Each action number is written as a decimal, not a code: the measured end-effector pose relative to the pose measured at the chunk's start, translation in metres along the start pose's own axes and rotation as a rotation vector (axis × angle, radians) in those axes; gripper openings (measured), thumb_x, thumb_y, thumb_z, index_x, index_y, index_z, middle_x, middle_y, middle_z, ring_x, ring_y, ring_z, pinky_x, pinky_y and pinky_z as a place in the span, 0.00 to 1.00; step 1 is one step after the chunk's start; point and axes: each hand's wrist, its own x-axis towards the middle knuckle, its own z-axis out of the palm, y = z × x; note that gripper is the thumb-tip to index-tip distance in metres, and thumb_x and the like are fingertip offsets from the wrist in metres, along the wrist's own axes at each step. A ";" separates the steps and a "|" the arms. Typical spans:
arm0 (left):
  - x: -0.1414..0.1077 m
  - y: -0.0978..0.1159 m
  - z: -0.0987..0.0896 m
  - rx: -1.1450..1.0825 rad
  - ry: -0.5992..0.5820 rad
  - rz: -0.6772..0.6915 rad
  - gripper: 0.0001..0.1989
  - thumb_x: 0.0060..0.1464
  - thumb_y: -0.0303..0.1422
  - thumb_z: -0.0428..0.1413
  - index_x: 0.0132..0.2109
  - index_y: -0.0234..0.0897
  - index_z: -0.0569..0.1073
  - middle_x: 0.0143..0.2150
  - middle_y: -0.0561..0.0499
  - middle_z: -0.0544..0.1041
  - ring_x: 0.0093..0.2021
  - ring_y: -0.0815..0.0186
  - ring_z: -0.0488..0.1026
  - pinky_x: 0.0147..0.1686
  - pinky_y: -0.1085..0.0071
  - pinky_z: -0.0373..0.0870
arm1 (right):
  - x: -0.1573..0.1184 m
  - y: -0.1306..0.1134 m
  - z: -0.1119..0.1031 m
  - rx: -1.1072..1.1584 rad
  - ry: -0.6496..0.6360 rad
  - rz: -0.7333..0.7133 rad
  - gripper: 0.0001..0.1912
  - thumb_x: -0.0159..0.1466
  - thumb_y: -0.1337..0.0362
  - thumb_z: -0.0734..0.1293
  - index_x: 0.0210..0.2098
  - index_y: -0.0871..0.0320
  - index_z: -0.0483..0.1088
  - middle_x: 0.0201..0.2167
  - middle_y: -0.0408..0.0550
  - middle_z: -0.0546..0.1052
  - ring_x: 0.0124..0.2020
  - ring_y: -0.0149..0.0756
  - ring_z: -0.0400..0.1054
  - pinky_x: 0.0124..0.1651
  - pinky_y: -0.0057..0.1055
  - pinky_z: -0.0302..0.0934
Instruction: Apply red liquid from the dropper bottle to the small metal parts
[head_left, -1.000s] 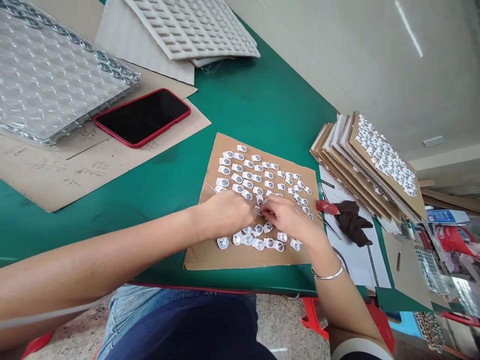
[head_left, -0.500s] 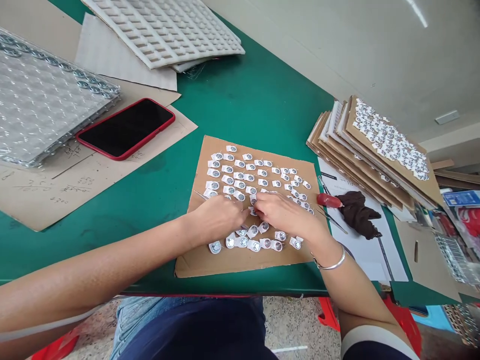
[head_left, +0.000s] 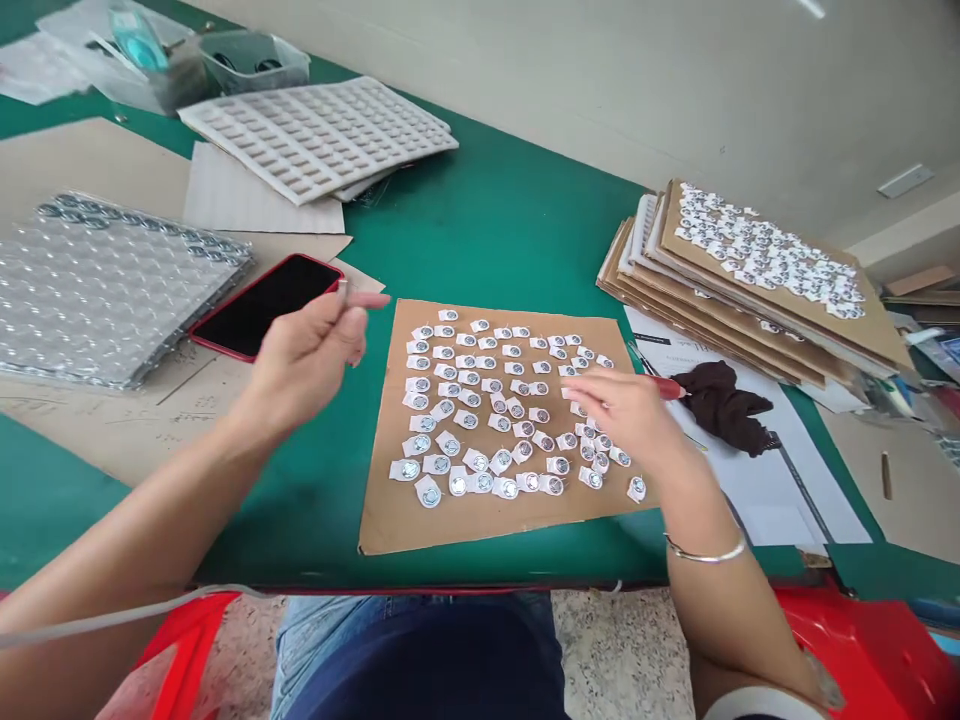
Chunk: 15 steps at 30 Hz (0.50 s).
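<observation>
A brown cardboard sheet (head_left: 382,500) lies on the green table, covered with loose rows of small white tabs bearing round silvery discs (head_left: 428,490). My left hand (head_left: 311,345) is raised beside the sheet's upper left, over the edge of a red-cased phone (head_left: 266,300). Its index finger points out, while the thumb and other fingers close around something small and pale that I cannot make out. Over the right part of the sheet hovers my right hand (head_left: 634,415), thumb and fingers slightly apart, with nothing visible between them.
Stacked cardboard sheets with more discs (head_left: 765,250) stand at the right. Near them are a red-handled tool (head_left: 667,388), a dark cloth (head_left: 724,405) and white paper (head_left: 810,500). Bubbled plastic trays (head_left: 112,300), white slotted trays (head_left: 322,135) and a clear container (head_left: 255,65) occupy the left.
My hands have parted from the middle of the sheet: the left went up and left to the phone, the right moved rightward. The view has shifted, showing containers at the upper left.
</observation>
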 end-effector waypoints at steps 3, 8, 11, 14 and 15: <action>-0.014 -0.019 -0.014 -0.160 0.104 -0.108 0.16 0.63 0.36 0.45 0.50 0.34 0.71 0.34 0.50 0.68 0.33 0.71 0.66 0.36 0.74 0.66 | -0.019 0.048 -0.025 -0.255 0.098 0.212 0.15 0.63 0.62 0.58 0.46 0.54 0.71 0.40 0.49 0.76 0.38 0.39 0.70 0.44 0.37 0.62; -0.043 -0.040 -0.037 -0.037 0.171 -0.236 0.17 0.60 0.40 0.48 0.51 0.36 0.70 0.40 0.48 0.74 0.44 0.65 0.72 0.47 0.69 0.67 | -0.036 0.121 -0.027 -0.571 -0.142 0.450 0.24 0.63 0.65 0.54 0.58 0.59 0.60 0.47 0.63 0.71 0.45 0.48 0.66 0.40 0.39 0.55; -0.051 -0.041 -0.050 0.146 0.096 -0.232 0.15 0.56 0.38 0.53 0.47 0.36 0.73 0.41 0.48 0.77 0.46 0.62 0.72 0.51 0.66 0.66 | -0.037 0.140 -0.013 -0.561 -0.177 0.468 0.22 0.64 0.65 0.53 0.55 0.58 0.63 0.46 0.65 0.71 0.42 0.47 0.66 0.37 0.39 0.53; -0.052 -0.045 -0.058 0.288 0.014 -0.215 0.12 0.52 0.37 0.57 0.42 0.37 0.76 0.41 0.48 0.77 0.44 0.61 0.73 0.48 0.66 0.69 | -0.034 0.146 -0.002 -0.565 -0.195 0.467 0.18 0.63 0.65 0.55 0.49 0.60 0.68 0.42 0.64 0.72 0.40 0.45 0.66 0.36 0.38 0.51; -0.051 -0.047 -0.060 0.303 -0.009 -0.217 0.12 0.50 0.37 0.57 0.41 0.37 0.76 0.42 0.48 0.77 0.44 0.60 0.73 0.46 0.66 0.70 | -0.032 0.146 0.000 -0.573 -0.201 0.471 0.17 0.62 0.65 0.56 0.47 0.61 0.69 0.41 0.64 0.72 0.39 0.45 0.65 0.36 0.38 0.51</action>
